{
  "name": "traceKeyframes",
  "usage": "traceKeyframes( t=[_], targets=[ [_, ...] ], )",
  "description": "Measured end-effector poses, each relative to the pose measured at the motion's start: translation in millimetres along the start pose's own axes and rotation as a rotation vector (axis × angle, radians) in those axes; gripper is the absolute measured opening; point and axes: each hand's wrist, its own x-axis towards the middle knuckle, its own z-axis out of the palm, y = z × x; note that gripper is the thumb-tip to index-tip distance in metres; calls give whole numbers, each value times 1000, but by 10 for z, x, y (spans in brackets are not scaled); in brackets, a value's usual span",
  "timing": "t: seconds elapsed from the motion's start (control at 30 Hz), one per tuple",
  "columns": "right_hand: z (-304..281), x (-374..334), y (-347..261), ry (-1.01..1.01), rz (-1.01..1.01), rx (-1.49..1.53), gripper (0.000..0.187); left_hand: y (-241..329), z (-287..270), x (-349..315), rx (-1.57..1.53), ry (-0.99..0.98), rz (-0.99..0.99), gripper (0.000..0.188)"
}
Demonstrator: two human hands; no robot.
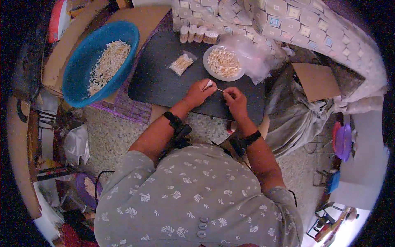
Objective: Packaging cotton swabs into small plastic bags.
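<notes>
Your left hand pinches a small clear bag; your right hand fingertips grip a cotton swab at its mouth, just below the white plate.

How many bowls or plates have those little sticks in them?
2: a big round blue plastic bowl left of the dark board, and a small white plate on the board's far side.

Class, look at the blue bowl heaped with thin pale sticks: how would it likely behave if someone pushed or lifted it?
The blue bowl looks like rigid plastic, so probably stiff. Its load of thin sticks seems light, so it would likely slide easily. It rests tilted on cardboard, so a push might tip it and spill sticks.
</notes>
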Motion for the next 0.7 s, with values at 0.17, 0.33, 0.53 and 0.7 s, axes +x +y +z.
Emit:
traceKeyframes(
  t=[0.17, 0.33, 0.53, 0.7],
  targets=[
    [-190, 29, -312, 16, -181, -164, 11, -21, -149, 11, -262, -132, -256, 26],
    [-338, 100, -531, -27, -404, -294, 13, 59, -95, 67, -347, -219, -127, 30],
    [-275, 73, -728, -90, -341, -278, 15, 149, -43, 1, -581, -485, -194, 31],
    [-312, 1, -680, -103, -443, -302, 30, 325, 8, -98, -517, -518, -262, 31]
  ],
)
